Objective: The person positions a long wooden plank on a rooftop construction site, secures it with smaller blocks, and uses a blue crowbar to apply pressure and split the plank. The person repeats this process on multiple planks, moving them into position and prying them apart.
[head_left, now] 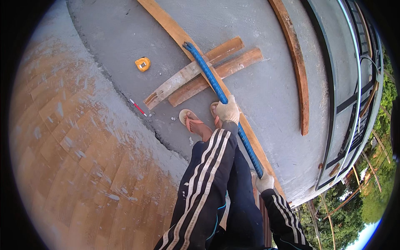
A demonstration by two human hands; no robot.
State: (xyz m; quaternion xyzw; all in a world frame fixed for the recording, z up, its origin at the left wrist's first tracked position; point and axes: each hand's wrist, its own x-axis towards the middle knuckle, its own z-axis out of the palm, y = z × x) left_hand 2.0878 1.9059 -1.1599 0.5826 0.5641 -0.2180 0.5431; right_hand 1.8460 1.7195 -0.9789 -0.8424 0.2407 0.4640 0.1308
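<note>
A long blue crowbar [209, 73] with a dark clawed end slants across the view, its claw against a long wooden plank [166, 21]. My left hand [228, 111], in a pale work glove, is closed around the bar's middle. Farther down, my gloved right hand [265, 182] grips the near end. The plank runs beneath the bar and lies across two shorter wood pieces, a whitish-stained one [175, 82] and a browner one [243, 61]. Whether the claw holds a nail is too small to tell.
My sandalled feet [196, 124] stand beside the plank on grey concrete. A yellow tape measure [142, 64] and a red-and-white pen [138, 107] lie to the left, near tiled flooring [62, 166]. Another plank [298, 71] and a black metal railing [330, 83] are at right.
</note>
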